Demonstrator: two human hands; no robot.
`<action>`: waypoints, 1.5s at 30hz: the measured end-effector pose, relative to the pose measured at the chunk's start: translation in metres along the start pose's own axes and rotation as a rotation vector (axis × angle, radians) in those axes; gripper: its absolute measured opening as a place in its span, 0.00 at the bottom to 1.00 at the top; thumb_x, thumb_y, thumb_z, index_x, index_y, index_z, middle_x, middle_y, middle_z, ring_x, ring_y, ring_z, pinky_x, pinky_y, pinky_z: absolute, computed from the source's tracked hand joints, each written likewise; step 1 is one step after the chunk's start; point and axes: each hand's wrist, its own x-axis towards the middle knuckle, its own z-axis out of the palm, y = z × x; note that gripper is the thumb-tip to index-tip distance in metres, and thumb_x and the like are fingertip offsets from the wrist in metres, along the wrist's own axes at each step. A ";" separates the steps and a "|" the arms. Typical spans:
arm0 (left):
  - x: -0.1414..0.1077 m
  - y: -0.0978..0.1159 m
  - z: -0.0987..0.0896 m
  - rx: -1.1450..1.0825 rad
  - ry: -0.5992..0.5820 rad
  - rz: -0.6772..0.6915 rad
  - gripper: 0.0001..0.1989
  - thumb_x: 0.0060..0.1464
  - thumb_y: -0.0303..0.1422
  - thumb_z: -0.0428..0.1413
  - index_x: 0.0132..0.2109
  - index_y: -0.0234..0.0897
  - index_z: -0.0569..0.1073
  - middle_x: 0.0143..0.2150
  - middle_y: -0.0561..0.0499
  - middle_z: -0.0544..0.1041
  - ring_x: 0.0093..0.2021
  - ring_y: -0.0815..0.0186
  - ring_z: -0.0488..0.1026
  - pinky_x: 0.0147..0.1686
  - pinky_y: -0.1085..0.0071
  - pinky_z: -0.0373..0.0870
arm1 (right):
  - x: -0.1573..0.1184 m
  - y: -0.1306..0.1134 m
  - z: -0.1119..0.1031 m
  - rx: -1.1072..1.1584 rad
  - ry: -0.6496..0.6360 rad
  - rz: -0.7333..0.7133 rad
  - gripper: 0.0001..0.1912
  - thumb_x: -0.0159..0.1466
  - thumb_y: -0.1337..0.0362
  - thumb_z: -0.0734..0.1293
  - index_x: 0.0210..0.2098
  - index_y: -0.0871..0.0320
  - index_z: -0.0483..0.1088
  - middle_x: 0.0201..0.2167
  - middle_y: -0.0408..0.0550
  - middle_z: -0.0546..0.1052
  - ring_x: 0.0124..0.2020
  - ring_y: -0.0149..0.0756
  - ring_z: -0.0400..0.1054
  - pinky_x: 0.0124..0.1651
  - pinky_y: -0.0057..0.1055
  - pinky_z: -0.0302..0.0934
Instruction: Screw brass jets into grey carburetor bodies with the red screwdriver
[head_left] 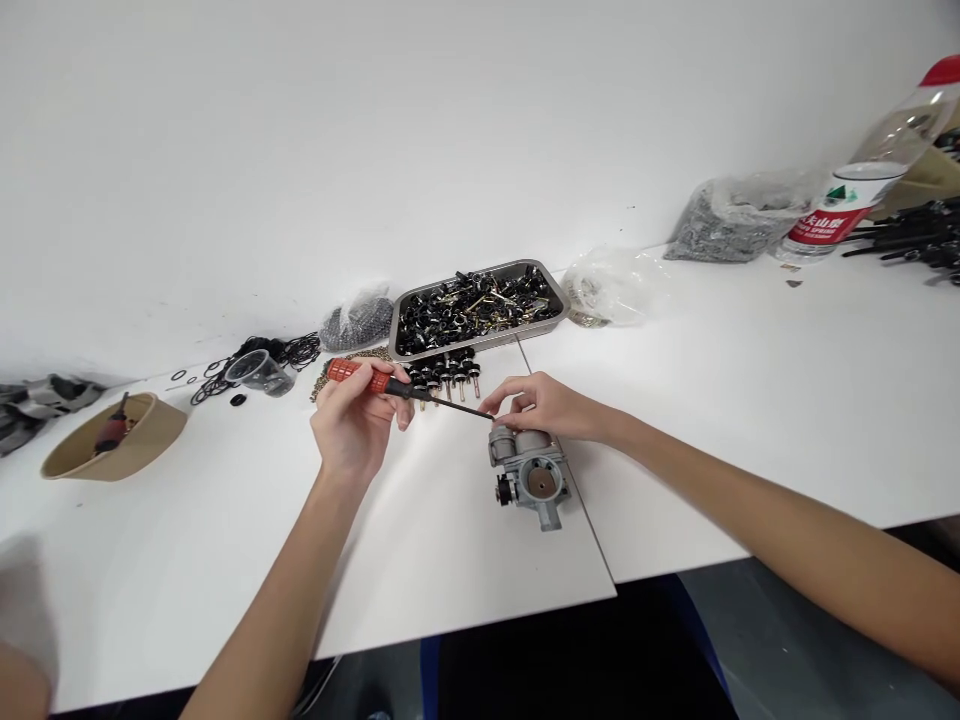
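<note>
My left hand (354, 425) is closed round the orange-red handle of a screwdriver (446, 403), whose dark shaft points right and slightly down. At the shaft's tip, the fingers of my right hand (536, 405) pinch together just above a grey metal carburetor (529, 470). Whatever lies between those fingertips is too small to make out. The carburetor rests on the white table (420, 570), its round bore with a brown disc facing me and a black fitting on its left side.
A metal tray (480, 345) full of black and brass parts stands behind, with several plungers (446, 375) in front. To the left are a clear cup (259, 372), black rings (300, 350) and a tan bowl (112, 440); at right, plastic bags (611, 285) and a bottle (847, 200).
</note>
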 end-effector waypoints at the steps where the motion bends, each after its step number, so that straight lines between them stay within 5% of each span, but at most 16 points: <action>1: 0.000 0.000 0.000 0.001 0.001 0.001 0.08 0.50 0.35 0.57 0.31 0.33 0.72 0.29 0.46 0.75 0.16 0.66 0.68 0.17 0.69 0.61 | 0.000 0.001 0.000 0.011 0.005 -0.007 0.11 0.60 0.64 0.68 0.42 0.62 0.76 0.45 0.52 0.74 0.33 0.30 0.69 0.34 0.27 0.64; 18: -0.002 0.000 0.002 0.044 -0.016 0.035 0.10 0.49 0.37 0.59 0.31 0.33 0.72 0.29 0.45 0.74 0.16 0.66 0.68 0.15 0.69 0.63 | 0.000 -0.003 0.002 -0.081 0.074 0.033 0.10 0.57 0.60 0.72 0.33 0.62 0.77 0.33 0.48 0.76 0.28 0.29 0.66 0.32 0.28 0.61; 25: 0.012 0.028 0.026 0.140 -0.252 0.082 0.12 0.47 0.37 0.63 0.32 0.31 0.74 0.31 0.42 0.74 0.18 0.65 0.68 0.13 0.67 0.63 | -0.002 -0.003 -0.007 0.101 0.097 0.099 0.14 0.54 0.57 0.76 0.32 0.63 0.76 0.25 0.46 0.73 0.25 0.30 0.65 0.26 0.27 0.61; 32: 0.028 0.070 0.068 0.309 -0.573 0.167 0.13 0.48 0.37 0.64 0.32 0.29 0.75 0.31 0.41 0.73 0.23 0.63 0.70 0.13 0.69 0.62 | -0.004 -0.010 -0.015 0.214 0.077 -0.006 0.14 0.52 0.59 0.77 0.32 0.61 0.77 0.32 0.48 0.76 0.32 0.32 0.67 0.31 0.28 0.62; 41: 0.010 0.076 0.071 0.264 -0.493 0.328 0.07 0.50 0.33 0.63 0.30 0.32 0.77 0.32 0.45 0.70 0.30 0.55 0.74 0.10 0.68 0.64 | -0.013 -0.031 -0.019 0.140 -0.133 -0.051 0.12 0.55 0.59 0.76 0.35 0.60 0.78 0.37 0.49 0.76 0.36 0.35 0.69 0.42 0.34 0.65; 45: 0.006 0.085 0.074 0.241 -0.475 0.315 0.04 0.48 0.27 0.61 0.28 0.30 0.77 0.30 0.44 0.69 0.28 0.54 0.75 0.08 0.68 0.64 | -0.017 -0.037 -0.025 -0.025 -0.300 -0.114 0.30 0.53 0.60 0.78 0.54 0.52 0.72 0.53 0.48 0.71 0.52 0.40 0.65 0.56 0.35 0.60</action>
